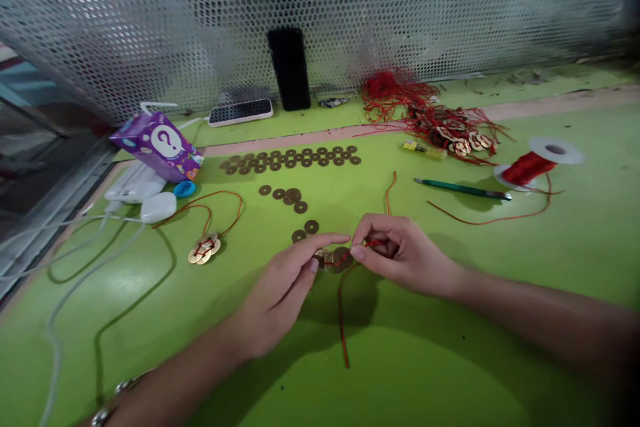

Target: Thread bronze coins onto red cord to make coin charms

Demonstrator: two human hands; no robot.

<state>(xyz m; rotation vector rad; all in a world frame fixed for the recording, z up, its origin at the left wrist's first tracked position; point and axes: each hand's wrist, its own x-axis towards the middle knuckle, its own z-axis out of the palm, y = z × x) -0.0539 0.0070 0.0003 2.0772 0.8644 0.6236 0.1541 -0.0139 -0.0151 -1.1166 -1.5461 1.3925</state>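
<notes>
Between my two hands, above the green table, is a small cluster of coins (339,259) with red cord running across it. My left hand (280,290) grips the cluster's left end between thumb and fingers. At its right side, my right hand (407,255) pinches the red cord (375,243), its fingers curled. One cord end (343,327) hangs below the coins, and another (389,195) lies beyond my right hand. Two loose coins (299,236) rest just past my left fingertips.
Rows of coins (293,160) lie ahead, with several more nearer. A tied coin cluster (204,249), cables and purple box (159,145) are left. On the right are a green-handled tool (463,189), red cord spool (529,167) and coin-and-cord pile (450,128). Two phones (290,70) stand or lie behind.
</notes>
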